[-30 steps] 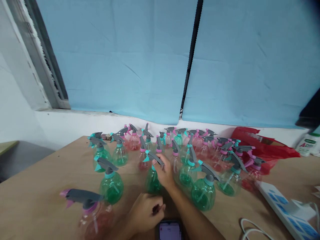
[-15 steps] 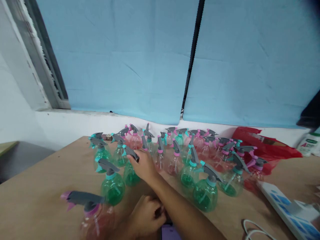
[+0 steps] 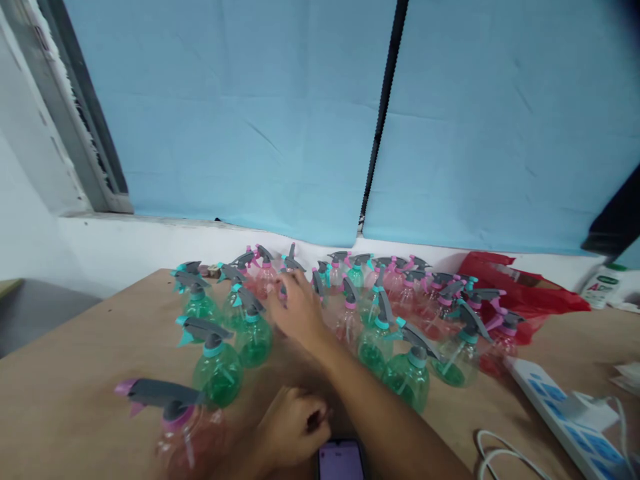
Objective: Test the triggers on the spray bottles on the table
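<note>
My right hand point(image 3: 300, 310) reaches into the group of bottles, its fingers closed around the grey head of a pink-collared spray bottle point(image 3: 283, 293). Most of that bottle is hidden behind the hand. Just left of it stands a green spray bottle point(image 3: 254, 343) with a turquoise collar. Lower down, my left hand point(image 3: 295, 427) is curled into a loose fist over the table, with nothing visible in it. Another green spray bottle point(image 3: 219, 377) is to its upper left, and a pink spray bottle point(image 3: 193, 437) stands nearest at lower left.
More spray bottles point(image 3: 407, 373) crowd the wooden table point(image 3: 90, 373) toward the wall. A phone point(image 3: 341, 460) lies at the front edge. On the right are a white power strip point(image 3: 555, 413), a cable point(image 3: 505, 453), a red plastic bag point(image 3: 545, 287) and a white bottle point(image 3: 603, 287).
My right hand has let go of the green spray bottle, which now stands upright, and moved up and right to the pink-collared one. My left hand stays curled. The view has shifted slightly.
</note>
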`<state>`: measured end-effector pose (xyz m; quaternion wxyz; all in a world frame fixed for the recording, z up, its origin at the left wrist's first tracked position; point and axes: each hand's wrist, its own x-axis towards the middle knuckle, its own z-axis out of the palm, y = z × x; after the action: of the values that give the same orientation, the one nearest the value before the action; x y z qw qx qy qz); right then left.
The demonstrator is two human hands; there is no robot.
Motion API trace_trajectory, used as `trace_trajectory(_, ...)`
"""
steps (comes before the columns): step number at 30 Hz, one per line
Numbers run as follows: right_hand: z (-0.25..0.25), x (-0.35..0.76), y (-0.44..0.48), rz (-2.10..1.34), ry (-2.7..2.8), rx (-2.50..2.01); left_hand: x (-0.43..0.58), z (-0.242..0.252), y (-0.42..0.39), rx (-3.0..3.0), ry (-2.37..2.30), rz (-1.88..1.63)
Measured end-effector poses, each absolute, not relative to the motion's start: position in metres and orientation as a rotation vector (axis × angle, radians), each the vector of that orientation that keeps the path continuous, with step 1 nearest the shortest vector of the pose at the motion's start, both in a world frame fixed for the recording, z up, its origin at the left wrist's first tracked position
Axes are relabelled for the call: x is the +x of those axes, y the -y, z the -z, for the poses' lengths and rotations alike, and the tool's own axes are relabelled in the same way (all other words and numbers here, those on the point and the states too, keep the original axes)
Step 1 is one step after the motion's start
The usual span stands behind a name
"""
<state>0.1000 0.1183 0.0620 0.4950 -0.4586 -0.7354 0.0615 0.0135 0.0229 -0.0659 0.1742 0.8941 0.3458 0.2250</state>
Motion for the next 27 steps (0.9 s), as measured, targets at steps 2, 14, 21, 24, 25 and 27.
trace_trajectory(2, -0.064, 0.107, -0.126, -0.075, 1.799, -1.174, 0.014, 0.066, -0.024, 2.542, -0.950, -0.656)
trace_trajectory(14, -0.054, 0.114, -0.136, -0.071, 1.989, -1.266, 0.012, 0.065, -0.025, 2.534, -0.910, -0.731)
trace_trajectory(21, -0.051, 0.126, -0.133, 0.031, 2.019, -1.217, 0.013, 0.065, -0.024, 2.522, -0.887, -0.746)
trace_trajectory(24, -0.044, 0.129, -0.133, 0.028, 1.989, -1.205, 0.012, 0.065, -0.024, 2.523, -0.897, -0.731)
trace_trajectory(25, -0.042, 0.130, -0.133, 0.028, 1.977, -1.198, 0.012, 0.065, -0.024, 2.529, -0.904, -0.726)
trace_trajectory(27, -0.038, 0.132, -0.134, 0.031, 1.962, -1.178, 0.012, 0.064, -0.024, 2.538, -0.920, -0.715)
